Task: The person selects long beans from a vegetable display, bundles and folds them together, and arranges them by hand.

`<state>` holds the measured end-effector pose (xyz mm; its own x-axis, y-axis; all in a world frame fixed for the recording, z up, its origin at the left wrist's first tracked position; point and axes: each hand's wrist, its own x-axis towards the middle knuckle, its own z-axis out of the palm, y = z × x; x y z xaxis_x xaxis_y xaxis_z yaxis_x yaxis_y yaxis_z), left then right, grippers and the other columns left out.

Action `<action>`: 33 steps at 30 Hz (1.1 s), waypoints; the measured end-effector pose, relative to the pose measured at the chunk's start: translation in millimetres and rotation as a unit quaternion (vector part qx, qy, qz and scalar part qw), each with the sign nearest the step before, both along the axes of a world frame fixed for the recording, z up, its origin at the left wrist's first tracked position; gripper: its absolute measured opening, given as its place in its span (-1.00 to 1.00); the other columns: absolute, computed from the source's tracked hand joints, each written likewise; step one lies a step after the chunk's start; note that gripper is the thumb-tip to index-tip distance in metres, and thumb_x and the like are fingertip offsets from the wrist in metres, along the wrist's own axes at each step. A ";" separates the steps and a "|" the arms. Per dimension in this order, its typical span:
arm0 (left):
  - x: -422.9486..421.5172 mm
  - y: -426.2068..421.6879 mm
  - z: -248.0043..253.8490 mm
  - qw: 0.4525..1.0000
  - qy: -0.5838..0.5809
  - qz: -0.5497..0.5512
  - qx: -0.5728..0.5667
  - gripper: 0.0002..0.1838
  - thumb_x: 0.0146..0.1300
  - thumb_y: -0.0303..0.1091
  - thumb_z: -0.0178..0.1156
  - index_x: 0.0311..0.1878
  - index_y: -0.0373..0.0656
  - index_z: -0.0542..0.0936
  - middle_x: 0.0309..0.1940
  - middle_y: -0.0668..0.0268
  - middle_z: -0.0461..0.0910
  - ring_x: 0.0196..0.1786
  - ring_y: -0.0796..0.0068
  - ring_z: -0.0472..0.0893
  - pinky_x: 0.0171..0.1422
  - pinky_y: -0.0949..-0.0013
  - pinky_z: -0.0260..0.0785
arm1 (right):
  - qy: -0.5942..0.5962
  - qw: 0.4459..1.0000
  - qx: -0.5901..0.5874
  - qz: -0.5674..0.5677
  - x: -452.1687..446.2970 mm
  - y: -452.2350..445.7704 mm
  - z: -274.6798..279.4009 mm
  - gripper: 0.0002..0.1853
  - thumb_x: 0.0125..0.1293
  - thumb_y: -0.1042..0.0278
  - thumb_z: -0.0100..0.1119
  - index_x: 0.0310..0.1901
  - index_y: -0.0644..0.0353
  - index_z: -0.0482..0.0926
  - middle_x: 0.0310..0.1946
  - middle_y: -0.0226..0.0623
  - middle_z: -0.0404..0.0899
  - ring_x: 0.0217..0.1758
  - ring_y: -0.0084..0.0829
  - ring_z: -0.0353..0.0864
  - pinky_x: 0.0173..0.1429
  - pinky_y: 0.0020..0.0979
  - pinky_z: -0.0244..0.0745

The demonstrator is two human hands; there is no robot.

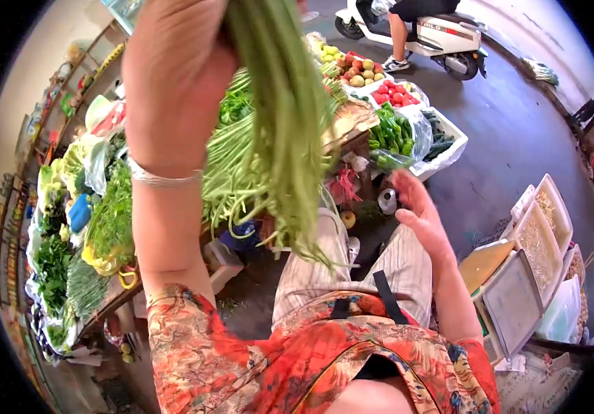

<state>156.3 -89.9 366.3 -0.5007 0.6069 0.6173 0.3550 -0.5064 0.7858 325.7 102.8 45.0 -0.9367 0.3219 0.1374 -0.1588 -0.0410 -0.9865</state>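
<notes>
Raised high at the upper left, my left hand (176,76) is closed around a bunch of long green beans (286,124). The beans hang down over my lap, blurred at their lower ends. A silvery bracelet circles my left wrist. Behind the bunch, more long thin green stalks (231,165) lie on the stall. My right hand (418,210) is held out above my right knee, fingers spread, with nothing in it.
Leafy greens (52,265) cover the stall at left. Peppers (390,131), tomatoes (395,94) and cucumbers sit in front. A scale (512,303) and tubs (538,241) stand at right. A person's leg (398,38) shows by a white scooter (442,34).
</notes>
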 end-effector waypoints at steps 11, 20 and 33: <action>-8.3 23.1 -17.8 0.987 0.070 0.026 0.145 -0.52 0.32 -0.17 0.31 0.05 -0.34 0.38 -0.35 0.05 0.61 -0.38 0.23 0.70 -0.33 0.24 0.67 | -0.046 0.868 -0.386 0.310 -17.0 -6.5 60.9 -0.34 0.42 -0.11 0.11 0.40 0.16 0.34 0.20 -0.12 0.55 0.16 -0.31 0.62 0.23 -0.28 0.58; -19.2 -76.8 -268.1 0.858 -0.398 0.326 -0.008 -0.71 0.42 -0.15 0.18 -0.03 -0.16 0.45 -0.22 0.22 0.52 -0.14 0.32 0.55 0.08 0.14 0.51 | -0.201 0.864 -0.388 0.248 115.1 27.7 -26.1 -0.19 0.33 -0.05 0.26 0.43 0.34 0.23 0.26 -0.14 0.48 0.26 -0.31 0.51 0.30 -0.24 0.50; -0.4 -195.5 -390.4 0.745 -0.549 0.378 0.017 -0.81 0.28 -0.23 0.34 -0.20 -0.05 0.54 -0.28 0.36 0.58 -0.17 0.36 0.56 0.06 0.17 0.49 | -0.282 0.885 -0.367 -0.040 143.2 35.1 -131.1 -0.58 0.53 0.08 -0.02 0.23 0.19 0.45 -0.27 -0.24 0.68 -0.38 -0.53 0.68 -0.42 -0.53 0.56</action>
